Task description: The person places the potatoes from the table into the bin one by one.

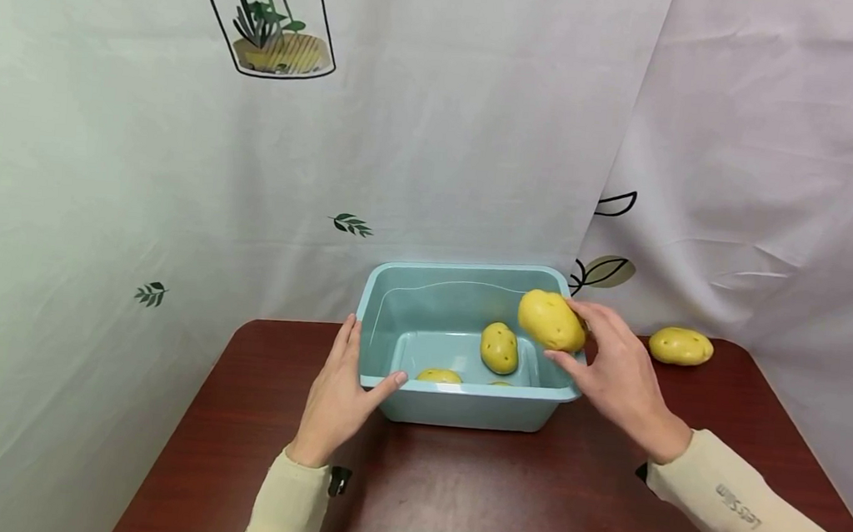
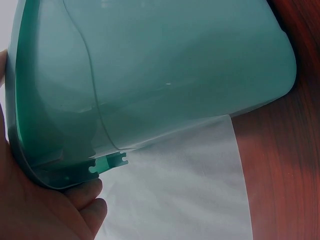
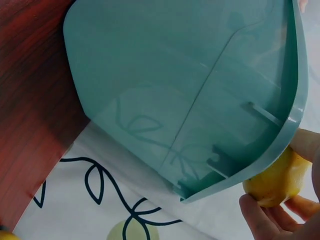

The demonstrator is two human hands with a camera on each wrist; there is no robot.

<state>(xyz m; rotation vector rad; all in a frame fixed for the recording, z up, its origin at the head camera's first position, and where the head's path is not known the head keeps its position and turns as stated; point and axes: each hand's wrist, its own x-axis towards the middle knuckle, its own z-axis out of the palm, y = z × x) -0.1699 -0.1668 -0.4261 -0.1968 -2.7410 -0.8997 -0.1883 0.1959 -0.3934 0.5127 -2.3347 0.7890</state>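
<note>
A yellow potato [image 1: 552, 320] is in my right hand [image 1: 622, 377], pinched between thumb and fingers over the right rim of a light blue plastic bin [image 1: 460, 406]. In the right wrist view the same potato [image 3: 277, 180] shows just beyond the bin's rim. My left hand [image 1: 341, 393] rests at the bin's front left corner, its fingers straight along the left side and its thumb on the front rim. Inside the bin lies a potato [image 1: 499, 349] toward the right. Behind the front wall, another potato [image 1: 439, 375] and a sliver of a third show, mostly hidden.
Another potato [image 1: 681, 346] lies on the dark red-brown table [image 1: 483, 496], right of the bin near the back edge. A white cloth [image 1: 465, 152] printed with leaves hangs right behind the bin and table.
</note>
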